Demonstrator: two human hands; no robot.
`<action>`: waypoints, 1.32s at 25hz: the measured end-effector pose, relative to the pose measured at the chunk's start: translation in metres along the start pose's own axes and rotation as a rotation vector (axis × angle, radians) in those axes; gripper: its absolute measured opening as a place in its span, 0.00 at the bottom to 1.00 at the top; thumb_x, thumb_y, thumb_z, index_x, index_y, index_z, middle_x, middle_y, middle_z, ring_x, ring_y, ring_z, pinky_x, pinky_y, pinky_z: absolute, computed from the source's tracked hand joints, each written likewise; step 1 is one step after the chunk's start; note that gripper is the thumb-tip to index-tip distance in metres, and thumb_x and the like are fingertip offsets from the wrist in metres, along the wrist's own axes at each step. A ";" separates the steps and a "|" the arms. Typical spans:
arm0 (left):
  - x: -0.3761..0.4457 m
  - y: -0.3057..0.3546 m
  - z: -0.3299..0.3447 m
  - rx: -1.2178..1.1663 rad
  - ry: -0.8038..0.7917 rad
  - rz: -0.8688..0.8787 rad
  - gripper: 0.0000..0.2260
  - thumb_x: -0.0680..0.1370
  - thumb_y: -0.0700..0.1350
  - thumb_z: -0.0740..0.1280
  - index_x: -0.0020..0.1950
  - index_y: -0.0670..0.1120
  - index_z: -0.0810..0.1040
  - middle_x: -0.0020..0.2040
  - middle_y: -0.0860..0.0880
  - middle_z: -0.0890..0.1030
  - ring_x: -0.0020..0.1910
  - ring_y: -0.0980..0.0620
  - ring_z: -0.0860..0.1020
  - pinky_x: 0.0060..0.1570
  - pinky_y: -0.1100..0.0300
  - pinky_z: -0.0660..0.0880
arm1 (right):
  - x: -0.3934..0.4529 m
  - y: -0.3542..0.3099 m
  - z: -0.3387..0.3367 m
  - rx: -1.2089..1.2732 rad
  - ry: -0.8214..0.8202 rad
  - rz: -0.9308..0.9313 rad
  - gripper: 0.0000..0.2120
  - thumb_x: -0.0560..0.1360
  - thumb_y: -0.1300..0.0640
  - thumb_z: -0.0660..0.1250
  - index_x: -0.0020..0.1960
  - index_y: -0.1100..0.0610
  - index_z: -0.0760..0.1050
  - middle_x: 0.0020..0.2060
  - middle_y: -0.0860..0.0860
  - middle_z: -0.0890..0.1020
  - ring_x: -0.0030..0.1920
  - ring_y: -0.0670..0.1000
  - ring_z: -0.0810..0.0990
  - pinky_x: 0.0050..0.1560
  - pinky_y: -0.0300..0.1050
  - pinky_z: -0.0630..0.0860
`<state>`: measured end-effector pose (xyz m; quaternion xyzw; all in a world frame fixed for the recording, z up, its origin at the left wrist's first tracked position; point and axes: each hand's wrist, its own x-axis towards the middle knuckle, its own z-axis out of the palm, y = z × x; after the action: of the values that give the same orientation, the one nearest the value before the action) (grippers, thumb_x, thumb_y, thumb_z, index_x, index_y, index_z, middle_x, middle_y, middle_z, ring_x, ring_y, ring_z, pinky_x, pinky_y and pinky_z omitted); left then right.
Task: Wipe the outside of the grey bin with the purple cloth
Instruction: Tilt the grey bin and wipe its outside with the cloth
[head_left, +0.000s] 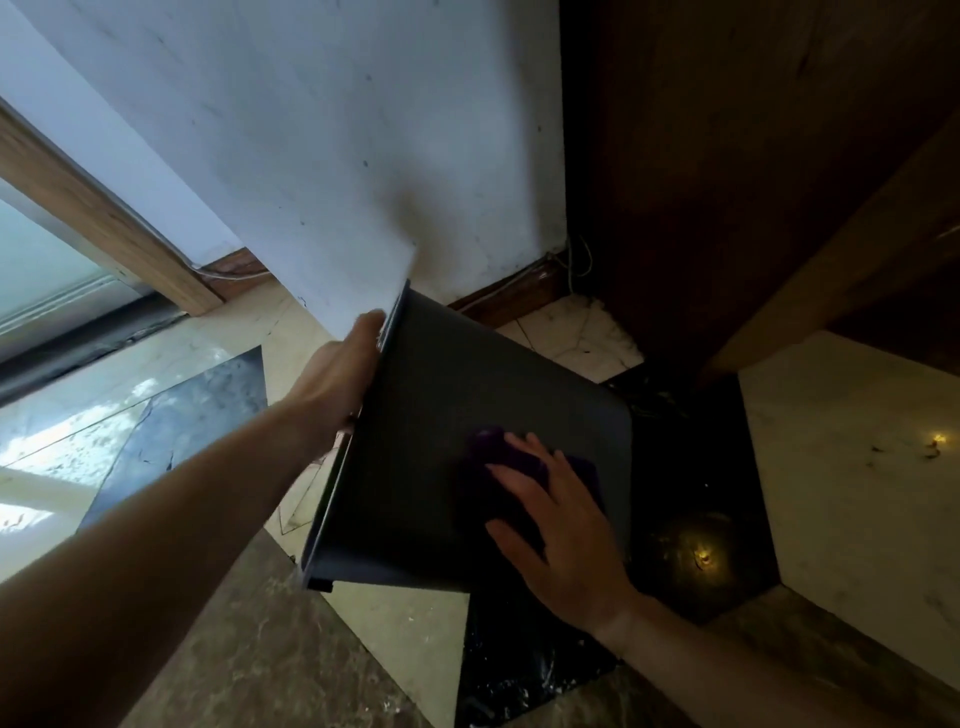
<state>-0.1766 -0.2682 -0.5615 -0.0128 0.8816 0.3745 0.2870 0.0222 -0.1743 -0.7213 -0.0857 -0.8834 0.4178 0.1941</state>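
Observation:
The grey bin (431, 415) is lifted off the floor and tipped on its side, its rim toward the left and its base toward the right. My left hand (340, 374) grips the rim at the upper left, fingers hooked over the edge. The purple cloth (498, 462) lies crumpled on the bin's outer side wall. My right hand (556, 519) presses flat on the cloth with fingers spread, near the bin's lower right part. Part of the cloth is hidden under my palm.
A white wall corner (311, 156) rises just behind the bin. A dark wooden cabinet (727, 182) stands at the right. The tiled floor (218, 364) has light and dark patches. A black plastic bag (524, 670) lies below the bin. A glass door frame (104, 223) is at left.

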 end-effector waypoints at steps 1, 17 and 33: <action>0.011 0.009 0.003 0.043 -0.019 -0.002 0.32 0.76 0.69 0.53 0.55 0.43 0.79 0.52 0.44 0.81 0.49 0.45 0.79 0.48 0.52 0.72 | 0.002 0.005 -0.001 -0.008 0.007 0.008 0.22 0.81 0.39 0.56 0.72 0.43 0.66 0.77 0.45 0.63 0.79 0.49 0.54 0.77 0.50 0.51; 0.041 0.071 0.064 0.412 0.393 0.382 0.20 0.80 0.51 0.53 0.46 0.41 0.80 0.47 0.40 0.82 0.43 0.41 0.78 0.43 0.53 0.74 | 0.021 0.088 -0.027 0.275 0.439 0.794 0.24 0.81 0.40 0.53 0.74 0.47 0.62 0.71 0.53 0.70 0.69 0.58 0.71 0.66 0.52 0.68; -0.045 -0.027 -0.025 -0.259 0.033 0.403 0.23 0.76 0.63 0.59 0.56 0.47 0.80 0.54 0.41 0.83 0.54 0.40 0.81 0.59 0.40 0.75 | 0.028 0.025 -0.044 0.414 0.503 0.593 0.15 0.79 0.38 0.56 0.65 0.36 0.66 0.52 0.35 0.75 0.52 0.35 0.74 0.51 0.40 0.71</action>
<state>-0.1453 -0.3133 -0.5420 0.1207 0.8154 0.5339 0.1881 0.0143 -0.1184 -0.7077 -0.3939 -0.6437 0.5896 0.2878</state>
